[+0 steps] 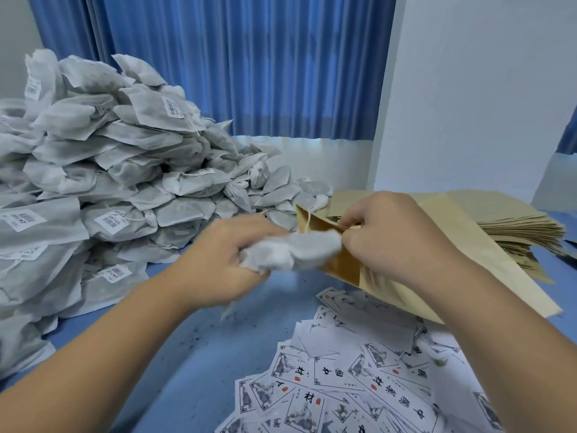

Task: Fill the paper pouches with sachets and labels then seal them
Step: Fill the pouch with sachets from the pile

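Grips a white sachet in the curled fingers of the left hand and noses its leading end into the gold-lined mouth of a paper pouch; pinches the pouch's upper lip with the fingers of the right hand to hold it agape just above the counter. Reads as the filling step, barely begun for this pouch: sachet only part-way in, no label visible inside, mouth unsealed. Leaves a great deal to do, judging by the tall heap of sachets to the left, the stack of flat pouches behind the right hand, and the printed labels fanned loose in front. Shows no sealed pouch anywhere. Carries dark crumbs across the blue counter top; backs onto a blue curtain and a pale wall.
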`<action>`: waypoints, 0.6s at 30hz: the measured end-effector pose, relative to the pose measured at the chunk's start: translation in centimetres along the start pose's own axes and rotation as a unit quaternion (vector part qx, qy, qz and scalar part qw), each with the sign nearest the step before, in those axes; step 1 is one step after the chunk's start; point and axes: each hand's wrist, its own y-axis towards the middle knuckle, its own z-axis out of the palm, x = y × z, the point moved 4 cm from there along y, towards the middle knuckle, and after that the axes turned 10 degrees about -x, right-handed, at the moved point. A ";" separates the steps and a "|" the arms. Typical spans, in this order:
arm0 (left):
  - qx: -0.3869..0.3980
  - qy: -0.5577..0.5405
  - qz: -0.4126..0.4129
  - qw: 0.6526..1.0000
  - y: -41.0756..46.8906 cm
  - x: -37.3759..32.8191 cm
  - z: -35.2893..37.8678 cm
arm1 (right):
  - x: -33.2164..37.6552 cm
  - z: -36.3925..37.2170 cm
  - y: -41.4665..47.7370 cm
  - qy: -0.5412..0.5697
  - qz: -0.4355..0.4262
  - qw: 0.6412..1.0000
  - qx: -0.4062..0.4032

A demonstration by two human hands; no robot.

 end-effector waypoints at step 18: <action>0.147 0.161 -0.228 0.949 1.3 -2.5 3.8 | 1.9 0.6 -1.0 0.002 -0.054 0.998 0.021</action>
